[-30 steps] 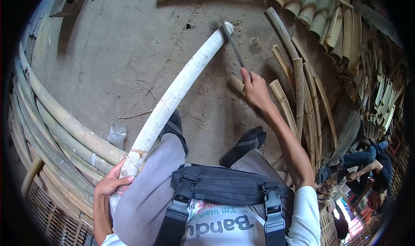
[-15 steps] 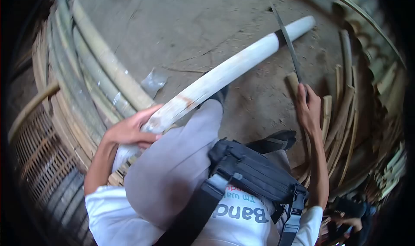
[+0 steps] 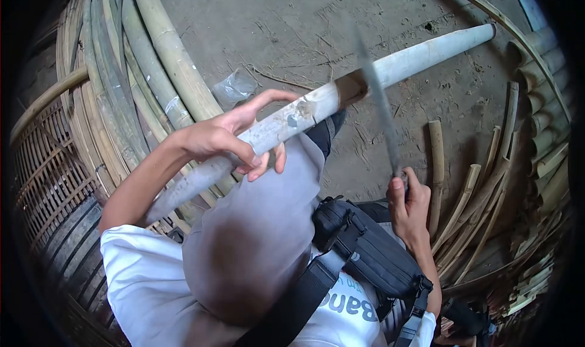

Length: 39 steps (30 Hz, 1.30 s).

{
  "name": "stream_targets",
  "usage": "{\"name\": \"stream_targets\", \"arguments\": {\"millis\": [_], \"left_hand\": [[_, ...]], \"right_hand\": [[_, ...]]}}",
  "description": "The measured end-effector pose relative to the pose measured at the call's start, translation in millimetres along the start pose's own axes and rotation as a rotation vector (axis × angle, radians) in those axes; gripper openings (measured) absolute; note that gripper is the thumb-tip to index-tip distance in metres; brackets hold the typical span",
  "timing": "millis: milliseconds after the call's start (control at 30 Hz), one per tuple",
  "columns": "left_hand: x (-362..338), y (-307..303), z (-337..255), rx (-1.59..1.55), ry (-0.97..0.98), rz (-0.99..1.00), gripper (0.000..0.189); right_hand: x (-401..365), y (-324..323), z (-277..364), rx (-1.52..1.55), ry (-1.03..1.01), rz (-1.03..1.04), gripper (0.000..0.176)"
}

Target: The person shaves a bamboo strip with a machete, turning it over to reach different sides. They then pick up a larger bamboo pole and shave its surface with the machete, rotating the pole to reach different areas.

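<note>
A long pale bamboo pole slants from below my left forearm up to the far right, over my raised knee in this view. It has a dark brown band around its middle. My left hand is around the pole, thumb over the near side, index finger stretched along the far side, other fingertips showing beneath. My right hand is closed on the handle of a long-bladed knife. The blade points away from me, smeared by motion, and crosses the pole in this view just right of the band.
Long bamboo poles lie in a bundle at left, beside a woven bamboo rack. A crumpled clear plastic bag is on the dirt floor. Split bamboo pieces lie at right. A black waist bag hangs across my front.
The pole has shifted back, its near end now past my left hand and under the forearm. My left hand grips farther along it. The knife has come closer to me, and the view has shifted.
</note>
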<state>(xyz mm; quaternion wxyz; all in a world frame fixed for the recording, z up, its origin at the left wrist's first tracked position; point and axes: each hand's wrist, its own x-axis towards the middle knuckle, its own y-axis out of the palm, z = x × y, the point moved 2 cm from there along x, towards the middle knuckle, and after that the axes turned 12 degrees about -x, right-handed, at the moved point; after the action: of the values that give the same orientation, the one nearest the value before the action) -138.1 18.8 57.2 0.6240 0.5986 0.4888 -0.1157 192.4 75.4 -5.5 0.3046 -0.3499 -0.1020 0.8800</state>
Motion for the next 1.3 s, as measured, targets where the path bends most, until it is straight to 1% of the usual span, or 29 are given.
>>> {"name": "stream_targets", "arguments": {"millis": [33, 67, 133, 167, 233, 267, 300, 333, 400, 433, 467, 500, 533, 600, 633, 667, 733, 767, 800, 867, 933, 1000, 1033, 1067, 1133, 1167, 1200, 1267, 1300], "left_hand": [[0, 4, 2, -0.056, 0.011, -0.028, 0.096], [3, 7, 1, -0.046, 0.012, -0.018, 0.096], [13, 16, 0, -0.221, -0.036, 0.033, 0.087], [17, 27, -8, -0.186, -0.025, 0.005, 0.079], [23, 38, -15, -0.164, -0.013, 0.024, 0.076], [26, 42, -18, -0.157, -0.001, 0.015, 0.073], [26, 47, -22, -0.069, 0.036, 0.038, 0.055], [29, 44, -18, -0.130, 0.004, -0.063, 0.055], [33, 50, -20, -0.210, 0.088, 0.016, 0.057], [36, 51, -20, -0.203, 0.090, 0.020, 0.057], [40, 52, -19, -0.277, 0.100, 0.058, 0.059], [43, 52, -19, -0.351, 0.110, 0.094, 0.061], [45, 52, -20, -0.345, 0.111, 0.095, 0.061], [53, 52, -23, -0.306, 0.072, 0.116, 0.068], [58, 50, -23, -0.181, 0.069, 0.083, 0.080], [61, 48, -22, -0.176, 0.068, 0.092, 0.080], [62, 51, -23, -0.328, 0.102, 0.221, 0.068], [65, 56, -23, -0.326, 0.117, 0.143, 0.064], [68, 57, -25, -0.325, 0.120, 0.143, 0.064], [74, 56, -30, -0.200, 0.108, 0.165, 0.063], [76, 55, -26, -0.224, 0.069, 0.130, 0.063], [75, 58, -26, -0.236, 0.138, 0.183, 0.058], [76, 57, -25, -0.236, 0.135, 0.182, 0.058], [77, 55, -24, -0.296, 0.128, 0.193, 0.057], [85, 53, -22, -0.412, 0.106, 0.222, 0.054], [85, 48, -19, -0.448, 0.068, 0.201, 0.053], [84, 50, -19, -0.413, 0.074, 0.088, 0.065], [87, 50, -20, -0.405, 0.134, 0.199, 0.065], [86, 49, -21, -0.404, 0.134, 0.198, 0.065]], "right_hand": [[2, 0, 8, -0.067, -0.039, 0.001, 0.028], [3, -2, 19, -0.069, -0.038, 0.034, 0.030], [3, -3, 31, -0.108, -0.109, 0.045, 0.032], [3, -5, 34, -0.120, -0.100, 0.025, 0.032], [3, -11, 40, -0.173, -0.202, 0.030, 0.035], [1, -14, 42, -0.189, -0.197, 0.016, 0.035], [0, -14, 44, -0.219, -0.232, 0.021, 0.036], [-1, -15, 44, -0.247, -0.267, 0.028, 0.037], [1, -22, 40, -0.265, -0.262, 0.013, 0.038], [5, -28, 35, -0.284, -0.207, 0.018, 0.038], [6, -32, 32, -0.301, -0.153, 0.023, 0.038], [7, -32, 32, -0.301, -0.156, 0.017, 0.038], [7, -30, 33, -0.297, -0.172, -0.017, 0.038], [6, -24, 35, -0.288, -0.192, -0.090, 0.038], [7, -21, 37, -0.276, -0.209, -0.093, 0.038], [9, -21, 33, -0.281, -0.206, -0.101, 0.038], [14, -21, 25, -0.247, -0.183, -0.126, 0.037], [13, -20, 26, -0.246, -0.179, -0.128, 0.037], [14, -20, 28, -0.221, -0.174, -0.148, 0.038], [16, -20, 32, -0.168, -0.166, -0.186, 0.038], [15, -24, 35, -0.216, -0.188, -0.175, 0.038], [19, -35, 27, -0.258, -0.132, -0.146, 0.038], [22, -41, 26, -0.309, -0.137, -0.140, 0.037], [21, -38, 29, -0.311, -0.138, -0.138, 0.037], [14, -31, 38, -0.227, -0.152, -0.211, 0.039], [10, -30, 38, -0.339, -0.228, -0.206, 0.039], [11, -34, 37, -0.341, -0.224, -0.207, 0.039], [17, -49, 28, -0.195, 0.002, -0.211, 0.040], [22, -57, 22, -0.165, 0.117, -0.230, 0.040]]}}
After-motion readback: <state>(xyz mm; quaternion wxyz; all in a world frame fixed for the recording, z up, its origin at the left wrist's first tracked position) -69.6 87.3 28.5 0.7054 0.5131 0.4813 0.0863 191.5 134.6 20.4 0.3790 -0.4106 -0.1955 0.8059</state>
